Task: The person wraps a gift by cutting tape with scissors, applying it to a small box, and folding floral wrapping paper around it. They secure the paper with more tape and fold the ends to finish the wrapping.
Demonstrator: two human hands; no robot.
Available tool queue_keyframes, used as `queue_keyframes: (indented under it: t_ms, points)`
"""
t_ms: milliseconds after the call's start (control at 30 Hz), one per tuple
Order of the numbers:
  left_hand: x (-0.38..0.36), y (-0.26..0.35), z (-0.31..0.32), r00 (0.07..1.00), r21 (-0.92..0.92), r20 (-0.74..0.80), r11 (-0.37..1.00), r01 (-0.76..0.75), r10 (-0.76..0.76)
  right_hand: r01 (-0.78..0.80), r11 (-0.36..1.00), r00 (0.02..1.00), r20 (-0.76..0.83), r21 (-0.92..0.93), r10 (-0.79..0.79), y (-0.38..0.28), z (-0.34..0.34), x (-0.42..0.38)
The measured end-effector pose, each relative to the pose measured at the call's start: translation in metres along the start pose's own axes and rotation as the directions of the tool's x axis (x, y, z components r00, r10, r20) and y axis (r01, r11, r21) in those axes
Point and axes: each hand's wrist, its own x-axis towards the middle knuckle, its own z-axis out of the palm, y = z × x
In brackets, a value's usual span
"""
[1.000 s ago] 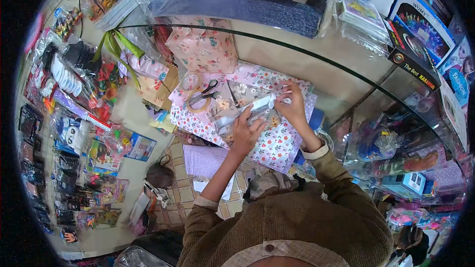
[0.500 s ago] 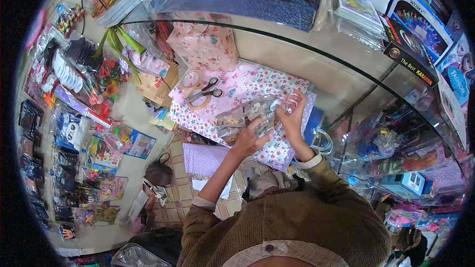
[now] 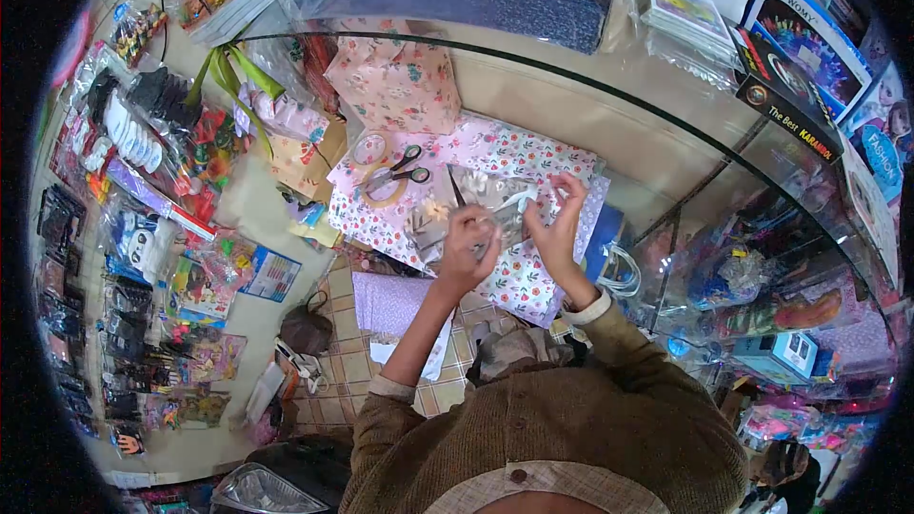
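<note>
A clear plastic bag [image 3: 427, 221] lies on the flower-printed wrapping paper [image 3: 367, 225], with pale, flower-like shapes showing in it. My left hand [image 3: 467, 249] is over the bag, fingers curled together and blurred by motion. A thin dark strip [image 3: 457, 187] sticks up from its fingertips; I cannot tell what it belongs to. Facing it, my right hand [image 3: 560, 224] has thumb and fingers apart, the thumb right by a white strip [image 3: 518, 201] at the bag's right end. Scissors with black handles [image 3: 411, 174] rest beside a roll of tape [image 3: 385, 194], left of the bag.
A pink floral gift bag [image 3: 405, 86] stands behind the paper. The glass shelf edge [image 3: 590, 84] curves overhead, with boxed toys [image 3: 790, 114] at right. Packaged goods [image 3: 133, 138] hang at left. Lilac patterned paper [image 3: 390, 303] lies below the front edge of the wrapping paper.
My left hand has curled its fingers and lifted slightly, and a dark strip now shows at its tips. The bag has shifted and spread. My right hand has opened a little beside the white strip.
</note>
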Motion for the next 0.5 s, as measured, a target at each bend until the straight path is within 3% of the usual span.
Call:
queue_keyframes:
  t_ms: [33,100,133,233,300,400,433,500]
  points:
    - [0.002,-0.004,-0.001,0.997,0.05,-0.042,0.996,-0.067,0.069,0.039,0.999,0.999,0.037,-0.028,-0.038,-0.001,-0.002,0.003]
    - [0.005,0.002,0.006,0.985,-0.213,-0.133,0.973,0.085,-0.115,0.121,0.99,0.987,0.111,-0.077,-0.112,-0.007,-0.006,0.013]
    - [0.007,0.007,0.007,0.965,-0.345,-0.156,0.927,0.148,-0.212,0.047,0.999,0.987,0.152,0.011,-0.048,-0.008,-0.007,0.018]
    - [0.019,0.027,-0.003,0.862,-0.387,-0.096,0.816,0.428,-0.498,-0.152,0.964,0.964,0.25,0.22,0.095,-0.008,-0.01,0.025]
    - [0.027,0.031,-0.01,0.879,-0.278,-0.08,0.857,0.433,-0.47,-0.227,0.922,0.955,0.258,0.313,0.148,-0.008,-0.009,0.026]
    - [0.043,0.044,-0.022,0.912,-0.04,-0.04,0.913,0.406,-0.407,0.066,0.997,0.969,0.237,0.029,-0.071,-0.007,-0.007,0.027]
    - [0.046,0.046,-0.024,0.923,0.051,-0.017,0.921,0.385,-0.385,0.094,0.995,0.959,0.266,0.041,-0.101,-0.005,-0.007,0.027]
    - [0.047,0.037,-0.021,0.984,0.283,-0.001,0.944,0.171,-0.178,0.147,0.987,0.934,0.318,0.063,-0.16,0.001,-0.008,0.027]
